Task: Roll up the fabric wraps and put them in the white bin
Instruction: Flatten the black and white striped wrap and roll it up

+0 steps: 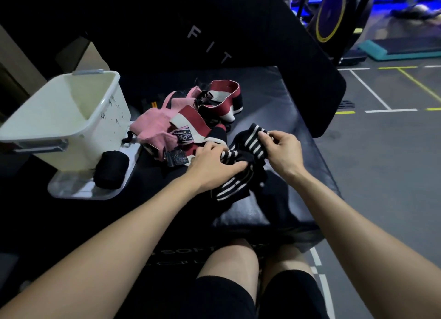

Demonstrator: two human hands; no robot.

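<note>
Pinching one end of the limp black-and-white striped wrap (241, 166), the right hand (284, 149) held it taut while the left hand (214, 166) gripped its bunched middle, best rolled from that end.

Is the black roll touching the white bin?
Touching. The head view shows the black roll pressed against the white bin at its lower right corner, no gap.

Both hands, left hand (216, 162) and right hand (284, 149), grip a black-and-white striped wrap (248, 149); the white bin (71, 118) sits at ten o'clock, apparently empty.
</note>
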